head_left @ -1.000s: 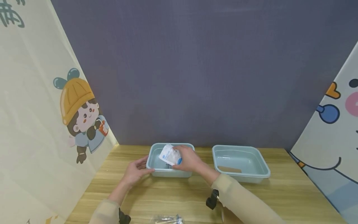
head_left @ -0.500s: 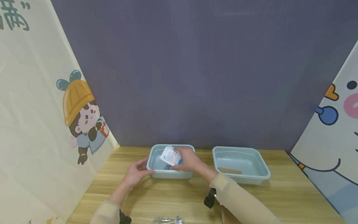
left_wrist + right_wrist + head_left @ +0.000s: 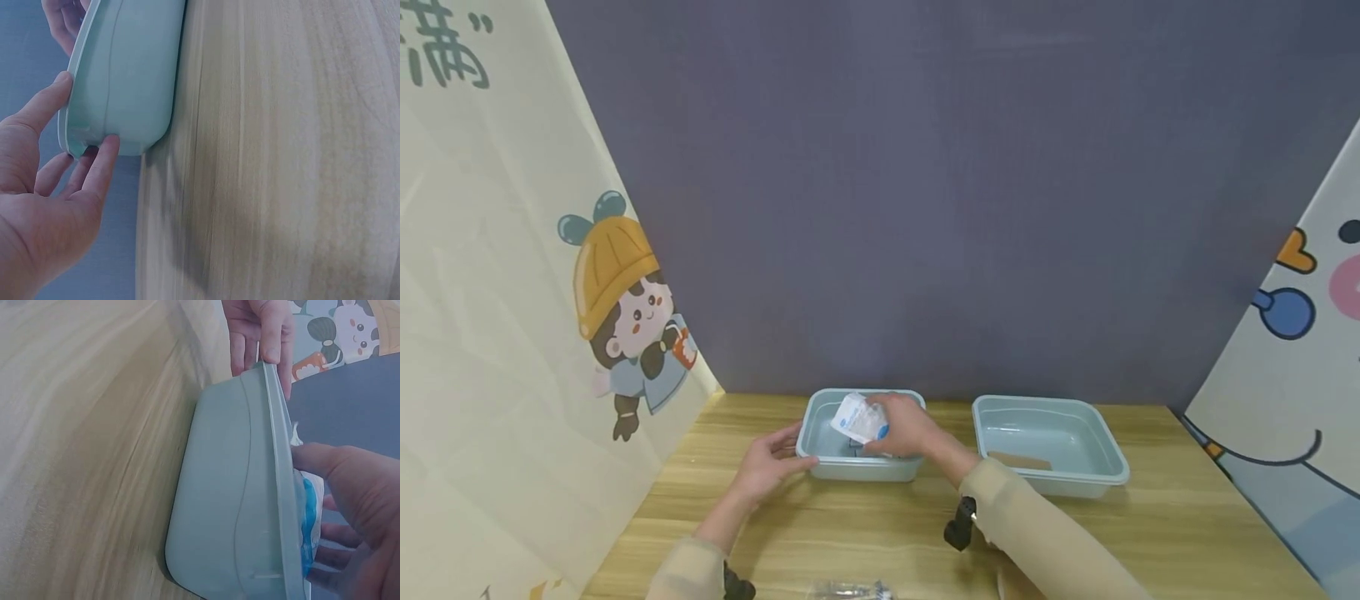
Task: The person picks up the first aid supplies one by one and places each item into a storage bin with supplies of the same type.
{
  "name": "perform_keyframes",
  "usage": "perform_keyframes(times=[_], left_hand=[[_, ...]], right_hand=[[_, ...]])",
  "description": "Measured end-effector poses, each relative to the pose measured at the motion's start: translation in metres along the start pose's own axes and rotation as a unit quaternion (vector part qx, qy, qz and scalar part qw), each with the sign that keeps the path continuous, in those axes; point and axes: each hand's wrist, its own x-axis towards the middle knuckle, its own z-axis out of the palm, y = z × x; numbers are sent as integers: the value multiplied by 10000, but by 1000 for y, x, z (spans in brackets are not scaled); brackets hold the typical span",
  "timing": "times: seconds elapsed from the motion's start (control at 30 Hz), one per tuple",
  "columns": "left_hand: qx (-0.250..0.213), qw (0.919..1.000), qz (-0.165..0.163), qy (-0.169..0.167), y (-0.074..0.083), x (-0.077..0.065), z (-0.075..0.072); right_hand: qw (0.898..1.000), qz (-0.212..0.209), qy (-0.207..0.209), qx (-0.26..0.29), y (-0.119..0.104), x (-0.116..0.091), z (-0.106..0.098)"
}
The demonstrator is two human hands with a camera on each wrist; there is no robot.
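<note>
White-and-blue packet (image 3: 857, 416): tilted, at the mouth of the left tub (image 3: 861, 472); right wrist view shows part standing above the rim.
Right hand (image 3: 907, 427): narrow grip, thumb and fingers pinching the packet by its right side.
Left hand (image 3: 765, 468): thumb on the rim, fingers round the left end; holds the tub.
Left tub's place: back edge of the wooden surface (image 3: 850, 533), left of middle.
Left tub's contents: dark item (image 3: 854, 446), partly covered; cannot tell what.
Right tub (image 3: 1075, 483): back edge, towards the back right corner; flat brown piece (image 3: 1019, 461) inside.
Front edge: clear plastic bag (image 3: 850, 591), cut off by the frame, outside both tubs.
Progress, judged: both tubs already hold something; packet brought to the left one, not let go; bag not in either.
Since one second ago: packet and both grips much the same against the tub; head view tipped up slightly, less of the bag showing.
</note>
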Motion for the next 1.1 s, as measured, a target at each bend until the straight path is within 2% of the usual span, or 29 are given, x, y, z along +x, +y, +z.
perform_keyframes(times=[0.23,0.57,1.1], left_hand=[[-22,10000,-7,22,-1,-1,2],[-111,9999,-35,15,0,-2,2],[-166,9998,-60,71,1,-1,7]], right_hand=[[9995,-266,-186,22,6,4,2],[9993,-240,-303,13,9,6,0],[9987,-389,-340,-24,17,8,8]])
